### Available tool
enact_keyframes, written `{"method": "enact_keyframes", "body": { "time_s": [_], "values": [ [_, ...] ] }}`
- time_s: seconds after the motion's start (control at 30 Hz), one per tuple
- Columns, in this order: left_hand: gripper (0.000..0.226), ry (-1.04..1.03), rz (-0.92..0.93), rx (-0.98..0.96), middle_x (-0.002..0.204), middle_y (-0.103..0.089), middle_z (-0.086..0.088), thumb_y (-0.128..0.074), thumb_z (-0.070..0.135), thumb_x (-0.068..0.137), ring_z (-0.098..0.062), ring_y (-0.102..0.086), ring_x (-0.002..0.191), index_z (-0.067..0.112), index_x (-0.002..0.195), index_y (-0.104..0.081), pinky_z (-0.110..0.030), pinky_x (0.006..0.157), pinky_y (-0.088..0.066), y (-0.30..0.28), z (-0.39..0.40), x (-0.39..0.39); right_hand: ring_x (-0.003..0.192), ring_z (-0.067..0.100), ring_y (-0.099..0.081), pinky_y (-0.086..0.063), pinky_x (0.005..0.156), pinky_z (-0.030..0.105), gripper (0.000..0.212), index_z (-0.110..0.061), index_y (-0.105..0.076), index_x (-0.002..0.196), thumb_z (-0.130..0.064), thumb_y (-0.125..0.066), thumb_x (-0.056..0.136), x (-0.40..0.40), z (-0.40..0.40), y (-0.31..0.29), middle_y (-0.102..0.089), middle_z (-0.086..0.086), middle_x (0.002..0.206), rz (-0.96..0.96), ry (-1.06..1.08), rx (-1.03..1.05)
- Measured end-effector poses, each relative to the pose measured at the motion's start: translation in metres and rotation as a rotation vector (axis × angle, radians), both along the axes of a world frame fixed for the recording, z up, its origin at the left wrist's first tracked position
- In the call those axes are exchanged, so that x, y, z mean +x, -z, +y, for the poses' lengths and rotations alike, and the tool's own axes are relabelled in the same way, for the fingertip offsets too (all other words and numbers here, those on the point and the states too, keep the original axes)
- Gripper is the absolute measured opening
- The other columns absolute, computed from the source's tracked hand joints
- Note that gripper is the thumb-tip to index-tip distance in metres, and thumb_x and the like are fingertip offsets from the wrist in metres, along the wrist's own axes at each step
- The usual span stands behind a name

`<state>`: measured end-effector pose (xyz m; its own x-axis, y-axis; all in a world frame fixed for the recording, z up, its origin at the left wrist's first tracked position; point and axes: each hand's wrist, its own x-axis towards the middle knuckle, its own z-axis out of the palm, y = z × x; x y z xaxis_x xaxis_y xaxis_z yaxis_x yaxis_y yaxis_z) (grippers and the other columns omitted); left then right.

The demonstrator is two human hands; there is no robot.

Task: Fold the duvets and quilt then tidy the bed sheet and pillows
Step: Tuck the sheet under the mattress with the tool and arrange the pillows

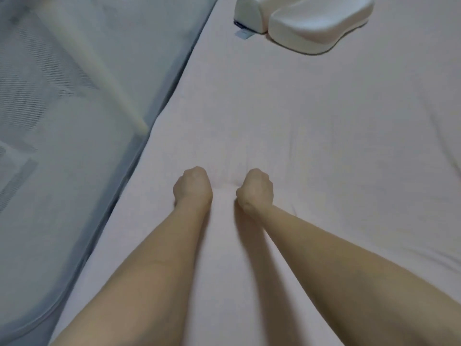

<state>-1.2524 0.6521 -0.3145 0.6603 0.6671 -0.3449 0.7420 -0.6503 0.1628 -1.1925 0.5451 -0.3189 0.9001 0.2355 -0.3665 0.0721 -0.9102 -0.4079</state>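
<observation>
While both fists rest curled, fingers hidden, knuckles pressed into the bed sheet (311, 116): left hand (192, 186), right hand (255, 189), side by side, whether pinching cloth cannot be told. Pillows (306, 21): two, white, contoured, far beyond the hands, right hand nearer. Mesh bed rail (62, 96): left of the sheet's edge.

The bed sheet (311, 146) under both fists is a plain pale pink, with no print, only faint shadowed creases. Far beyond the right hand (255, 189), two pillows (319, 23) are plain white, one with a small dark blue tag. Off to the side of the left hand (193, 187), the mesh bed rail (57, 96) is grey-blue with a cream bar (99, 68).
</observation>
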Motion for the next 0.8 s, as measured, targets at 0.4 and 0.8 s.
{"method": "enact_keyframes", "body": {
  "time_s": [0.4, 0.8],
  "values": [
    [0.072, 0.037, -0.146, -0.426, 0.093, -0.065, -0.02, -0.053, 0.062, 0.086, -0.036, -0.064, 0.09, -0.008, 0.099, -0.063, -0.031, 0.064, -0.038, -0.012, 0.02, 0.053, 0.07, 0.017, -0.054, -0.044, 0.068, 0.03, 0.017, -0.014, -0.053, 0.066, -0.01, -0.055, 0.083, -0.008, -0.015, -0.006, -0.056, -0.003, 0.068, 0.061, 0.17, 0.295],
    [0.019, 0.283, 0.013, -0.301, 0.085, -0.057, -0.01, -0.057, 0.007, 0.081, -0.027, -0.054, 0.078, 0.008, 0.066, -0.045, -0.029, 0.065, -0.042, -0.005, -0.012, 0.109, 0.058, 0.013, -0.047, -0.039, 0.06, 0.023, 0.019, -0.014, -0.057, 0.065, -0.009, -0.053, 0.084, 0.004, -0.023, 0.003, -0.052, -0.003, 0.06, 0.187, 0.135, 0.348]
  ]
}}
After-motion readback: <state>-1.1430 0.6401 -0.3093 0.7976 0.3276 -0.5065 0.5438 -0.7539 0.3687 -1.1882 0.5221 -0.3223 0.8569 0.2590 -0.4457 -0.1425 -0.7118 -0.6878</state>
